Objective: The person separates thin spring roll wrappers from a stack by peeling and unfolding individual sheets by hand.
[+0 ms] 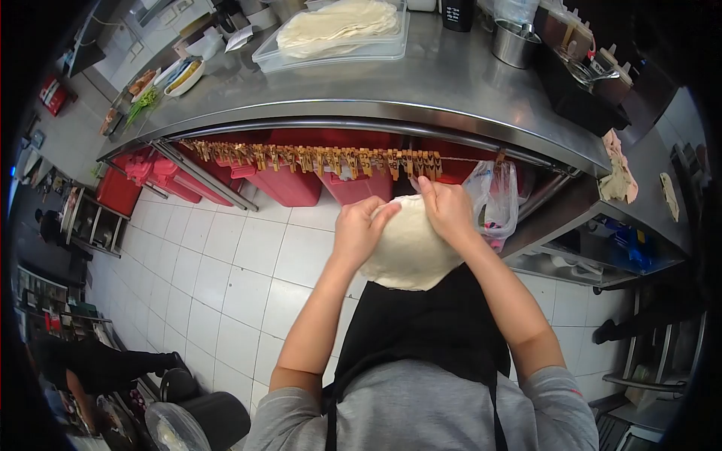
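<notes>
A round, flat sheet of dough hangs between my two hands, in front of my black apron. My left hand grips its upper left edge, thumb on the near face. At the upper right edge my right hand pinches it, thumb pointing up; the fingers behind the dough are hidden. Beyond my hands, on the steel counter, a stack of flat dough sheets lies in a clear plastic container.
Wooden clothespins hang on a string below the counter edge. Red bins stand underneath. A plastic bag hangs at right, near a metal pot and sauce bottles. Another person is at lower left.
</notes>
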The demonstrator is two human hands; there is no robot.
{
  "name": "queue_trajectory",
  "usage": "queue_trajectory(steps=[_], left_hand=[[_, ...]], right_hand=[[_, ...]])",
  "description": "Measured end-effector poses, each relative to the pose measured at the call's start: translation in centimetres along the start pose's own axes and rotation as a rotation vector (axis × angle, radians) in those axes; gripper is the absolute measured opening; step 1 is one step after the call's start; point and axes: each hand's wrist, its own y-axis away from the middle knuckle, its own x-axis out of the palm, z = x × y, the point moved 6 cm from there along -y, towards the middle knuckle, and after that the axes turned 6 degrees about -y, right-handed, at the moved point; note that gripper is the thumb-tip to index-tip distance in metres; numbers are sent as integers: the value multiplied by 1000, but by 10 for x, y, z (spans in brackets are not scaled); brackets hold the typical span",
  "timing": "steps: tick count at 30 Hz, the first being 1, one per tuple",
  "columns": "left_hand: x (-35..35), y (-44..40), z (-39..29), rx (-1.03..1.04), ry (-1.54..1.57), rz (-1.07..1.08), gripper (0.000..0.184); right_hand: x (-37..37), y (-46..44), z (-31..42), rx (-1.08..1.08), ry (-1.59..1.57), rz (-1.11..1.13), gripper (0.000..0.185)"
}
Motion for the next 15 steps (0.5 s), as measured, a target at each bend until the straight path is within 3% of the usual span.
queue_trajectory(steps=[1,4,7,12,15], left_hand=[[1,-1,2,29,-64,-112,42],[5,-15,31,-196,199,-179,55],[23,-19,20,-143,205,-161,57],[37,3,19,-262,455,-245,56],[25,7,-18,-42,384,-185,54]], right_hand=[[0,3,8,-6,-16,-25,53],[-5,18,61,-109,-124,74,49],[1,29,85,-301,-232,122,45],[-2,5,41,-133,-109,71,50],[7,4,9,-47,40,35,51]])
